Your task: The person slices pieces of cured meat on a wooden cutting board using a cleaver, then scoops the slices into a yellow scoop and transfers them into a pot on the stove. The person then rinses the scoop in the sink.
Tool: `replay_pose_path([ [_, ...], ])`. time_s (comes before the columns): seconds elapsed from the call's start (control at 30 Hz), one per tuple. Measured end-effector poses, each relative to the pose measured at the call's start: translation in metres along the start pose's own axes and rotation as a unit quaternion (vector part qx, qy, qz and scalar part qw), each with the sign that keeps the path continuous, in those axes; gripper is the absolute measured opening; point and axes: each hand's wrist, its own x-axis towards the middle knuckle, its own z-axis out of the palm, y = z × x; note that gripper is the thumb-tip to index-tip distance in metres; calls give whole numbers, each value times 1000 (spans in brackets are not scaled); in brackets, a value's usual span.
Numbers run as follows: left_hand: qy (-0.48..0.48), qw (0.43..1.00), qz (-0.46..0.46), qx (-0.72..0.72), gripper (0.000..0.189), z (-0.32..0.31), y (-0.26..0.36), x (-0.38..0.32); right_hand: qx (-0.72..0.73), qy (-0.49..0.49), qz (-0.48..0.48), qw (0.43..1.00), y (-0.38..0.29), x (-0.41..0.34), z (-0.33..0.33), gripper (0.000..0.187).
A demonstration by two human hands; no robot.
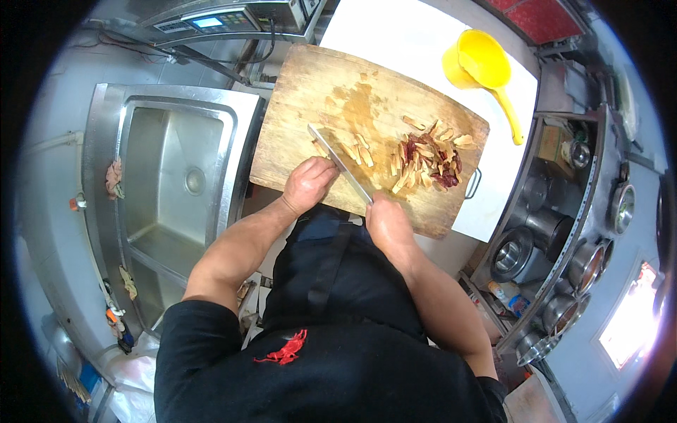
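My right hand (390,221) is closed round the handle of a kitchen knife (341,164), whose long blade points up and left over a wooden cutting board (296,84). On the blade's left side, my left hand (311,182) rests at the board's near edge with curled fingers, close to the blade. A pale strip lies just above its fingers; whether they hold a piece is hidden. Several cut tan strips (357,152) lie to the right of the blade. Farther right is a pile of tan and dark red slices (427,158). Damp stains mark the board's wood.
A yellow plastic dipper (484,61) stands on the white tabletop (391,26) behind the board. To the left is a stainless steel sink (180,158). An electronic device with a lit display (207,22) sits at the upper left. Metal pots (550,232) fill shelves at the right.
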Motion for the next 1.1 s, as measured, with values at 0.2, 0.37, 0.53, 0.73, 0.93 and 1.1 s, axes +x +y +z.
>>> replay_pose_path([
  [0.2,-2,999,-40,34,20,-12,2,9,8,-21,-17,1000,15,2,-5,20],
  [0.37,-2,998,16,55,22,-6,-12,4,18,-23,-71,997,37,-23,-35,21],
  [0.53,-34,998,26,37,24,-6,-14,5,-9,-19,-77,997,30,-34,-47,15],
  [0.73,-21,999,12,29,25,-4,-13,3,-10,1,-48,999,27,-43,-23,15],
  [0.93,-9,1000,17,-3,27,-4,-17,5,14,14,-46,999,12,-17,-3,18],
  [1.1,-25,1000,16,-3,28,-3,-14,8,49,40,-61,996,-17,29,-1,19],
])
